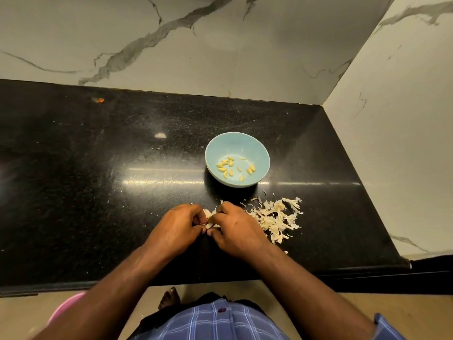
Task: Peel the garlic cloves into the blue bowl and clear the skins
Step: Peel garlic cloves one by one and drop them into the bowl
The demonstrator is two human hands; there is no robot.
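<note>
Garlic: small pale papery-skinned garlic clove [209,225], just in front of the round pale-blue bowl [259,153]; likely light, firm, slippery; pinch at its ends.
Fingers: left hand [177,225] and right hand [236,229] clamped on it.
Skins: dry cream skin heap [277,217] right-front of the bowl, on the black polished stone table [98,168]; flimsy.

I see the bowl [237,159] on the counter [122,192], toward its right half, with peeled cloves [232,166] lying in it. Nearer to me, my two hands [177,227] [236,229] meet over the counter with a garlic piece [209,220] between them. The skins [277,217] lie heaped just right of my right hand, in front of the bowl.
</note>
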